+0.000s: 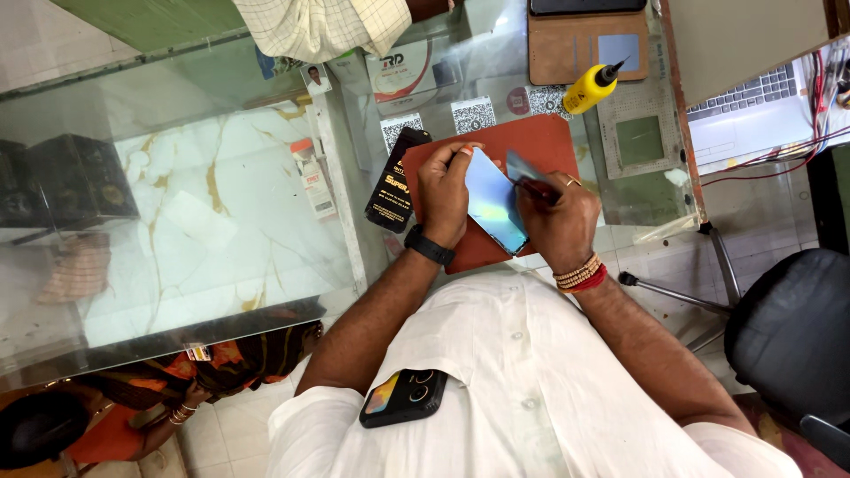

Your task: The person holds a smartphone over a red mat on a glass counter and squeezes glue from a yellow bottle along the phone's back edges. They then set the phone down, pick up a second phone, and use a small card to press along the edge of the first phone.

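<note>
Left hand (443, 190), wrist bent inward, has its grip closed round the left edge of the phone (492, 202), which lies tilted on the red mat (540, 142). Right hand (558, 217), fingers curled tight, pinches a thin dark tool (529, 186) against the phone's right edge. Yellow bottle (591, 87) lies beyond the mat on the glass table (177, 204).

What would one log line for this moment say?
left hand: steadies smartphone | right hand: small dark tool at phone's edge | under: red mat | behind: yellow bottle
</note>
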Available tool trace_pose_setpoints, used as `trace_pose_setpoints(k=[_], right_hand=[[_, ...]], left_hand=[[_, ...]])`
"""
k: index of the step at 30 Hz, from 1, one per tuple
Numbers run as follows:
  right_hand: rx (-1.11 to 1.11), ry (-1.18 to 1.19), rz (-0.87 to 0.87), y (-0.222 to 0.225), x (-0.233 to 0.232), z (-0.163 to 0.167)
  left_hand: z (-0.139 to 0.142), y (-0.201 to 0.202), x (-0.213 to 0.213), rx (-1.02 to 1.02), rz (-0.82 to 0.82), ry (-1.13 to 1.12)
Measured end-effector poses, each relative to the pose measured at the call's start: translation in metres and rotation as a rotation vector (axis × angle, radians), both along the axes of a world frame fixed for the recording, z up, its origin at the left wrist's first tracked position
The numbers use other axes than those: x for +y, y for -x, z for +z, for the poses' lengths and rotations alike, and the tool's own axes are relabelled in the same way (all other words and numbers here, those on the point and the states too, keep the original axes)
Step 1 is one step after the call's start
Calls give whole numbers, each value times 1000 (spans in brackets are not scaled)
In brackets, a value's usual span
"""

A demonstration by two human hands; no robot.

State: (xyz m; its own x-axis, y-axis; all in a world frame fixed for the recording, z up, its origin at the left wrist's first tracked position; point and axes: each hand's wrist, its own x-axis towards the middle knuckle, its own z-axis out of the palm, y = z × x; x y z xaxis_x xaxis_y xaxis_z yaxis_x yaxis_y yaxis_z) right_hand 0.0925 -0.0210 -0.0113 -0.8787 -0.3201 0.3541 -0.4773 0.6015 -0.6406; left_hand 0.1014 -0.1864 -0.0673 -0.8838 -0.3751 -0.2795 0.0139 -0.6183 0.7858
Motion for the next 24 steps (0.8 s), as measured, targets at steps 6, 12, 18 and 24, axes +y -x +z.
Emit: trace_pose_setpoints(k=[6, 12, 18, 24], right_hand=[[70, 23, 63, 2, -5, 3], [41, 30, 81, 0, -4, 1], [-3, 12, 57, 1, -4, -2], [32, 11, 79, 2, -9, 2]], left_hand=[[-2, 0, -2, 10, -4, 3], [-2, 3, -4, -1, 3, 39], [-5, 2, -3, 7, -1, 26], [-6, 2, -3, -1, -12, -5]])
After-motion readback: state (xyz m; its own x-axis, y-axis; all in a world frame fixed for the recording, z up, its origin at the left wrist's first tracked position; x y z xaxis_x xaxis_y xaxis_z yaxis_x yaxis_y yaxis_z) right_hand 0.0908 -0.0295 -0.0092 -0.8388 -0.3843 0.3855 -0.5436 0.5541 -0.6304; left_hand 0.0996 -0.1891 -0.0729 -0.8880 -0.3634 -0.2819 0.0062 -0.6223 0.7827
